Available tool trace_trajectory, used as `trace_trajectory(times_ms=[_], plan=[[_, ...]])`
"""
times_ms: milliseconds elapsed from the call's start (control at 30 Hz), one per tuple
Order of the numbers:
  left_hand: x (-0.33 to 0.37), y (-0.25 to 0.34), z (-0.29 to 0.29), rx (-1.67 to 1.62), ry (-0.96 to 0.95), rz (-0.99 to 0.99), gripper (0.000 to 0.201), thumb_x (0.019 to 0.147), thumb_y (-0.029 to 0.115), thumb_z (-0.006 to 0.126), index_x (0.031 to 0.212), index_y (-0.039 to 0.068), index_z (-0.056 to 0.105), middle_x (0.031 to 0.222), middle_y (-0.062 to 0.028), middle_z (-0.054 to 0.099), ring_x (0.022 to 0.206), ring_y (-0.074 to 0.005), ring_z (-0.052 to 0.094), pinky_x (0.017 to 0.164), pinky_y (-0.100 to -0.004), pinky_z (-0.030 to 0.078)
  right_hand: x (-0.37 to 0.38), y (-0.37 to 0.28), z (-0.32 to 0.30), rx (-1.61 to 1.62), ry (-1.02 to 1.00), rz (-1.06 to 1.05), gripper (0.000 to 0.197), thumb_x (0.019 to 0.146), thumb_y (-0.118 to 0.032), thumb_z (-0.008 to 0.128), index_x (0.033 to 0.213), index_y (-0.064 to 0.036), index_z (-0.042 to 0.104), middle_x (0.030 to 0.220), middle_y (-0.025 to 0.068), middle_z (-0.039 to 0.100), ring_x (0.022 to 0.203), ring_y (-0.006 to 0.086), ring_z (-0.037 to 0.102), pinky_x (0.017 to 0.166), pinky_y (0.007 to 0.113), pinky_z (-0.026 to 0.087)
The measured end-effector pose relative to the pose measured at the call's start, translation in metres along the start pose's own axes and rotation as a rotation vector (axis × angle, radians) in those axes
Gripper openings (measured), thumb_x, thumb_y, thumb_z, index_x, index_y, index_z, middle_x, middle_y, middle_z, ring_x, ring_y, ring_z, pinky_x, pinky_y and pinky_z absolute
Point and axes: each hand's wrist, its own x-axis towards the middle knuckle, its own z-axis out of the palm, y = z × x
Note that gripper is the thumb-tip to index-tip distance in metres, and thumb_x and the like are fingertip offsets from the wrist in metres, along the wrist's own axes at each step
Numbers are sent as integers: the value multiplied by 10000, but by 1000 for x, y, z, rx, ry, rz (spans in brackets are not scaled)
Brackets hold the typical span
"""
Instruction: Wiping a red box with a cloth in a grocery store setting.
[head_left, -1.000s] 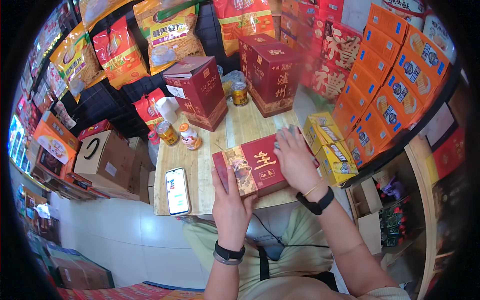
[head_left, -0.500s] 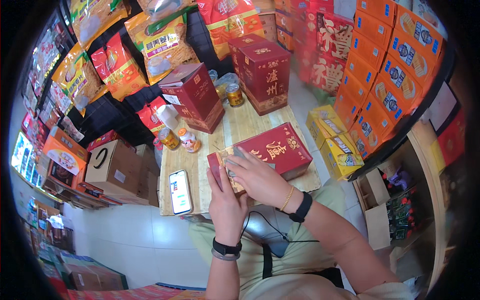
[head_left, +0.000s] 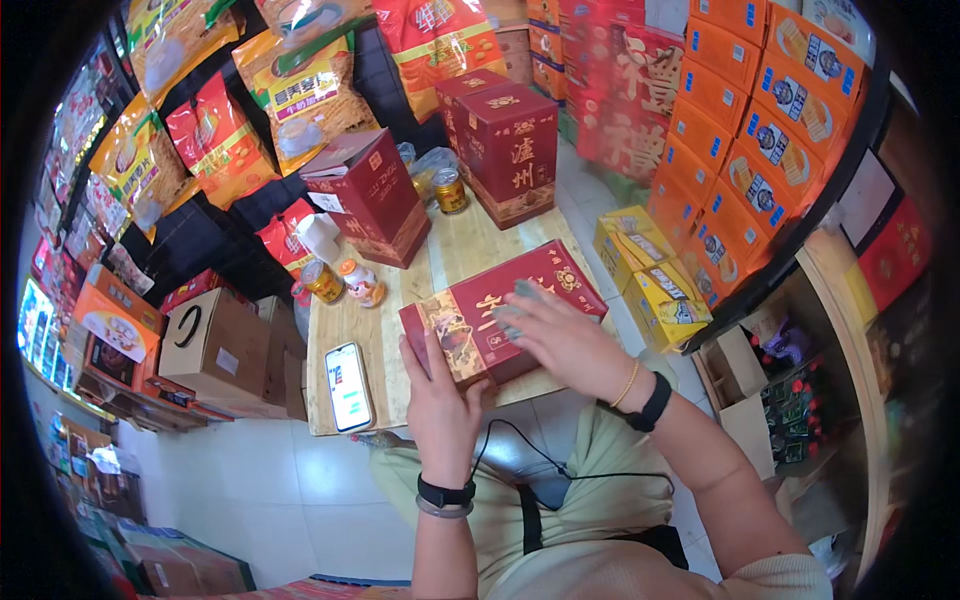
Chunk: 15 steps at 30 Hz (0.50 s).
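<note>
A dark red carton (head_left: pixel 487 290) with gold print lies on its side on the wooden table (head_left: pixel 480 235). My left hand (head_left: pixel 440 395) rests at its left end, fingers stretched out over the edge and thumb apart along the near side. Over the middle of the top face, my right hand (head_left: pixel 570 345) presses what looks like a grey-green cloth (head_left: pixel 512 322) under its fingers; most of the cloth is hidden by the hand. Two more red cartons stand behind: an upright one (head_left: pixel 375 205) with its top flaps loose, and another (head_left: pixel 510 160) farther right.
Left of the carton lie a phone (head_left: pixel 348 388), a gold can (head_left: pixel 322 282) and a small orange-and-white bottle (head_left: pixel 363 284). Another can (head_left: pixel 449 190) stands between the upright cartons. Yellow boxes (head_left: pixel 660 290) and stacked orange boxes (head_left: pixel 755 150) flank the right; brown cardboard boxes (head_left: pixel 220 345) the left.
My right hand has slid rightward with the cloth, from the carton's left part to its middle. My left hand stays at the left end. The whole view has shifted slightly.
</note>
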Motion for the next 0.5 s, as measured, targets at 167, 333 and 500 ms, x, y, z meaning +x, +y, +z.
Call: trace_trajectory(times_ms=[167,333,500], plan=[[0,-7,9,-27,60,45,1004,798,255,873,1628,78,336,1663,-324,267,1098,-457,697,800,-452,613,7,29,-10,-264,65,260,408,1033,-233,623,1427,-127,622,1549,155,534,1490,421,413,1235,560,317],[-1,-9,12,-27,88,60,1041,780,280,888,1642,113,328,1664,-317,279,1014,-443,726,764,-445,613,17,17,-20,-336,105,216,407,1034,-248,625,1428,-144,631,1533,168,543,1466,456,431,1231,581,306],[-1,-5,7,-53,89,52,1030,784,246,885,1638,103,328,1664,-318,275,1027,-436,721,766,-432,612,10,-70,-77,171,460,63,267,975,-165,662,1223,-109,744,1316,93,698,1273,359,613,1060,447,493]])
